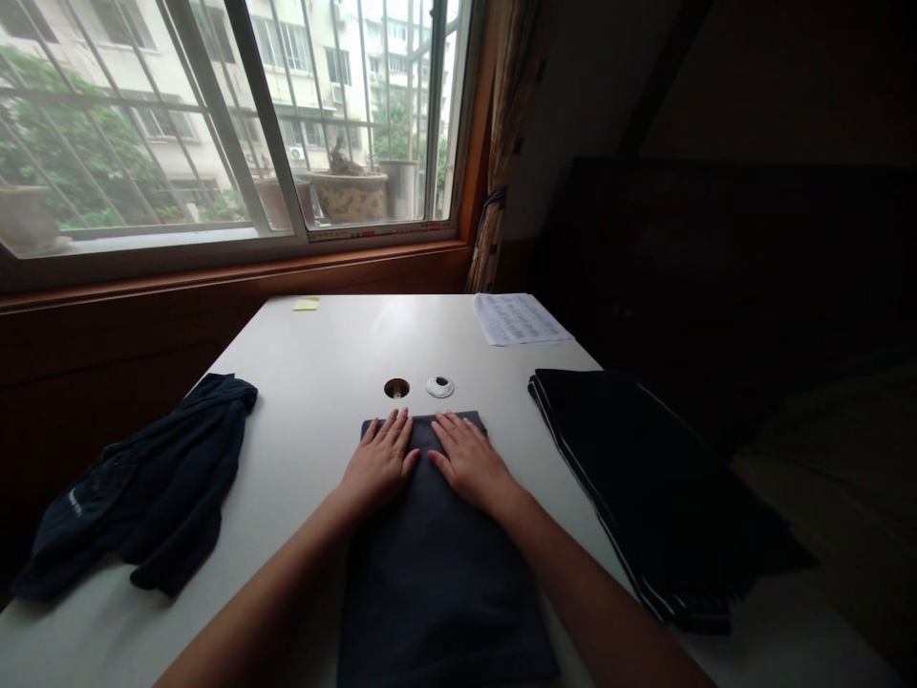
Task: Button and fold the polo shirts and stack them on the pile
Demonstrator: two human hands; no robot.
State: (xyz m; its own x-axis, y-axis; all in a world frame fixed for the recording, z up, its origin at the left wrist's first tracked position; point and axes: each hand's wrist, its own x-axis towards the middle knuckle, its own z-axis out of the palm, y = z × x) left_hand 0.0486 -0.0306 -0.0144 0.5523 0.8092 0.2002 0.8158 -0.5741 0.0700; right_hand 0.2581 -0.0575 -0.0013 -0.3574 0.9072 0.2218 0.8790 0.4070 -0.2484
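A dark navy piece of folded cloth (440, 583) lies flat and lengthwise on the white table in front of me; what garment it is, I cannot tell. On its far left part my left hand (383, 457) rests palm down, fingers stretched out. My right hand (469, 459) lies flat on the far right part, its fingers also straight. Both thumbs point inward, with a narrow strip of cloth showing between them. Neither hand grips anything.
A crumpled dark garment (158, 487) lies at the table's left edge. Dark folded cloths with pale edges (645, 478) lie at the right. Beyond the hands are a round table hole (396, 389), a white cap (439, 386), printed sheets (520, 319) and a yellow note (306, 304).
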